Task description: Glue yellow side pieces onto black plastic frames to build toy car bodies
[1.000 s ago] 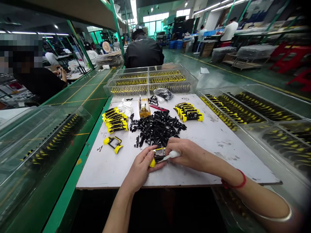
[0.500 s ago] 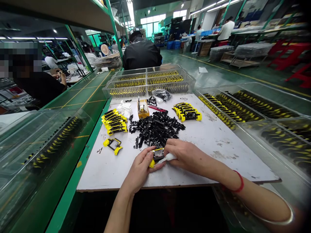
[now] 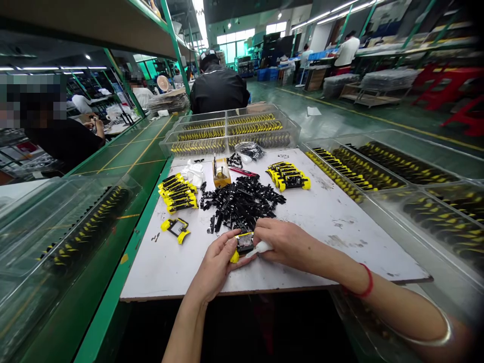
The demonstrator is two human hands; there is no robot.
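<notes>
"What lies on our far left?"

"A long clear plastic tray (image 3: 71,201) of black-and-yellow strips. Next comes the white work board (image 3: 302,267), with tidy stacks of black-and-yellow plastic frames (image 3: 177,194) and one loose black-and-yellow frame (image 3: 176,229) apart from them, nearer us."

"And our left hand (image 3: 215,267)?"

"Clenched: its thumb and fingers grasp a small black frame with yellow ends (image 3: 244,243), held over the near half of the board, just in front of a heap of loose black plastic pieces (image 3: 242,204). We can't tell whether the frame rests on the board."

"Our right hand (image 3: 287,244)?"

"Its fingers (image 3: 270,234) curl closed around a white tapered plastic tube (image 3: 260,247), with the tip aimed at the frame's lower edge. We can't tell whether they touch."

"How do we do this well?"

"We'd keep the small frame pinned firmly, bring our hands close together, and guide the tip slowly so it doesn't skid across the frame."

"And further right?"

"Another stack of black-and-yellow frames (image 3: 288,176) sits on the board, and beyond it is a clear plastic tray (image 3: 416,151) packed with more black-and-yellow strips."
</notes>
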